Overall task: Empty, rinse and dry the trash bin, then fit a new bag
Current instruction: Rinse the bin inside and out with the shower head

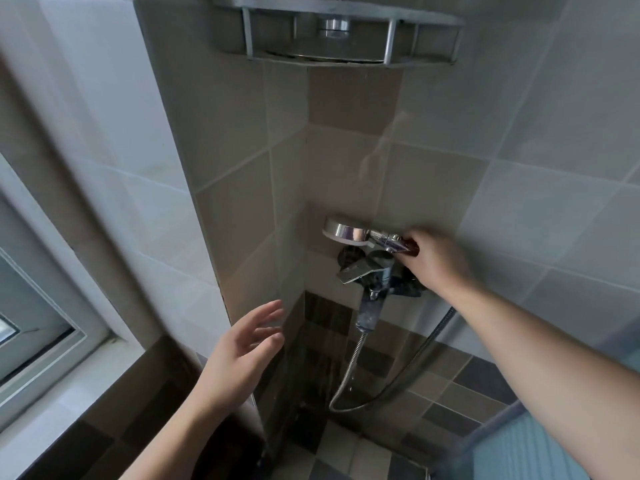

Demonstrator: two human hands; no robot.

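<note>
Now, tiled shower corner (346,161) filling centre frame, w/ window ledge (69,368) lower left and a metal corner shelf (337,32) across the top edge. Trash bin: not in view anywhere, so can't say where it stands; prob. below or behind the frame, but only a guess.

Next down in size: right forearm reaching in from lower right, left forearm up from bottom centre. Blue ribbed surface (540,455) at bottom right, unclear what.

Then the hose (349,368), looping down from the mixer and back up right of centre, slack enough to let the head travel. Mixer tap (367,271) on the wall just right of centre, lever sticking out toward the left.

Shower head (346,233) right above the tap, face turned down-left, seemingly parked at or near its wall holder. Right hand (433,261) curled round the handle end, fingers grasping it; likely lifting it off for the rinse, or seating it back, can't tell which. Faint streaks below the tap, maybe water, too blurred to call.

Left hand (246,348) below-left of the tap, fingers spread and released, holding nothing, well apart from the lever; looks poised to reach for it.
</note>
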